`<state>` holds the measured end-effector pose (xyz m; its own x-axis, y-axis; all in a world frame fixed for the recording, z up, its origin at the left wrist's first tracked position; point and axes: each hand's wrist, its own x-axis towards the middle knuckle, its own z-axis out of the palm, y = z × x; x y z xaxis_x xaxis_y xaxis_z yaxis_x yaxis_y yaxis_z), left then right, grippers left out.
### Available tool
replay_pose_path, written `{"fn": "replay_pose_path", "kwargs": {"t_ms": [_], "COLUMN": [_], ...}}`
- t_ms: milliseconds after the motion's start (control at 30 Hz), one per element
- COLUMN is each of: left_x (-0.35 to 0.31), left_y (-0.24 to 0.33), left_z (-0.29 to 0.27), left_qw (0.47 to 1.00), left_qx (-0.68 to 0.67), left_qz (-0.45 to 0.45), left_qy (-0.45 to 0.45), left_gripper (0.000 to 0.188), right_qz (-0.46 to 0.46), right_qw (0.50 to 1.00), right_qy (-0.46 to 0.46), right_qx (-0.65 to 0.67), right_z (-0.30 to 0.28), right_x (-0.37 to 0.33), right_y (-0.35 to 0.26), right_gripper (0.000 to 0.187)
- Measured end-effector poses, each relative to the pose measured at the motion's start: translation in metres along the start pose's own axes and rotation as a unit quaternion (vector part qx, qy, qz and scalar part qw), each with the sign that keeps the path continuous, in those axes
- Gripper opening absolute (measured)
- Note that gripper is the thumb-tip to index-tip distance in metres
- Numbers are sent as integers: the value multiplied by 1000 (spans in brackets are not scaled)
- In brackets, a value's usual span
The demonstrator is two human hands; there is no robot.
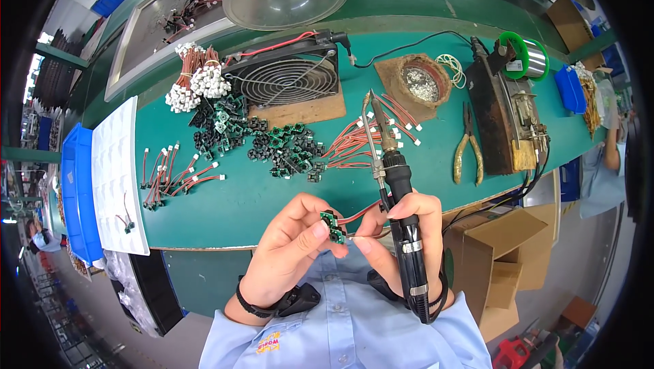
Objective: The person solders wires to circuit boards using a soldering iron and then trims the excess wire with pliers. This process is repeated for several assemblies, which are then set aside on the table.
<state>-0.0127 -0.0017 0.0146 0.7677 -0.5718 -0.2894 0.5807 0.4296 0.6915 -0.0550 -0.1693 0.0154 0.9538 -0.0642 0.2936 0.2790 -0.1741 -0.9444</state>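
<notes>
L hand [289, 246] up front, just off the near edge of the bench [252, 209]: grip pinching a small green PCB [334, 226] btwn thumb & fingers, board tilted on edge. R hand [409, 226] right alongside, grip wrapped round the soldering iron [398, 175], tip pointing up & away over the bench, well clear of the PCB. Red wires [357, 216] run from the PCB's R side to the R fingers; thumb & fingertip close up by the board, can't tell if wire ends are attached.

Beyond: loose pile of PCBs [286, 151] mid-bench, plug-ended leads [347, 143] just R of it, wired boards [163, 181] over L. Fan [289, 83] behind the pile, round pot [424, 81] to its R, then pliers [468, 151] nr the solder spool [528, 55]. White tray [119, 178] far L, 1 wired board on it.
</notes>
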Motion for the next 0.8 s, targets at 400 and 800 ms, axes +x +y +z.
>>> {"fn": "replay_pose_path", "kwargs": {"t_ms": [400,800], "left_x": [0,6], "left_y": [-7,-7], "left_z": [-5,2], "left_qw": [997,995], "left_qx": [-52,-60], "left_qz": [-4,-31], "left_qy": [-55,-68], "left_gripper": [22,25], "right_qz": [19,9], "right_qw": [998,1000], "right_qy": [-22,9], "right_qx": [59,21], "right_z": [5,7], "right_x": [-3,-1], "right_y": [-1,-7], "right_gripper": [43,45]}}
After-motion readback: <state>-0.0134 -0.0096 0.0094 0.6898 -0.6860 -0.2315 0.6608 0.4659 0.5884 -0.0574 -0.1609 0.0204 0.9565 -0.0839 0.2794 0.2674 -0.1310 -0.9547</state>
